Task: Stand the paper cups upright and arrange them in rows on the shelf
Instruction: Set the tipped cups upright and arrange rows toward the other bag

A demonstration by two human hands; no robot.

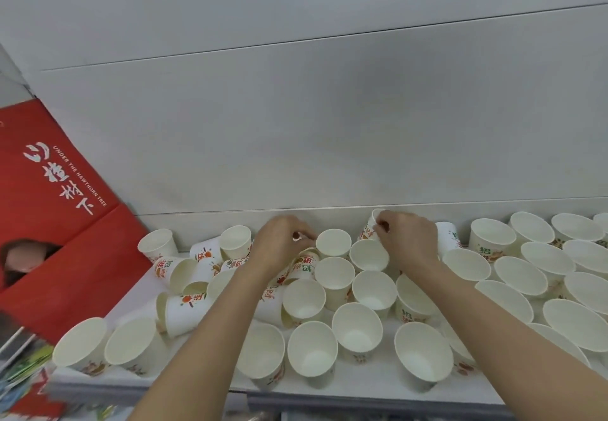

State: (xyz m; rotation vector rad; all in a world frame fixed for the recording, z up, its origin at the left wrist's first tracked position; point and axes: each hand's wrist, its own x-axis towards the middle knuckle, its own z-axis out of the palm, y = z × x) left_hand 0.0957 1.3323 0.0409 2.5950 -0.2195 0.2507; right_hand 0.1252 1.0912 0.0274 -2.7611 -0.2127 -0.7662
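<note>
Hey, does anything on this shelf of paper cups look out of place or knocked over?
Yes. Left of centre, several paper cups lie on their sides in a jumble, such as the tipped cup near the front and another behind it. The right hand holds a tilted cup at the back. Cups on the right stand upright.

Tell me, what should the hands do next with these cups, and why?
Probably the right hand should turn the tilted cup it grips upright and set it at the back of the shelf. Upright cups already stand beside it, while several toppled cups lie further left.
</note>
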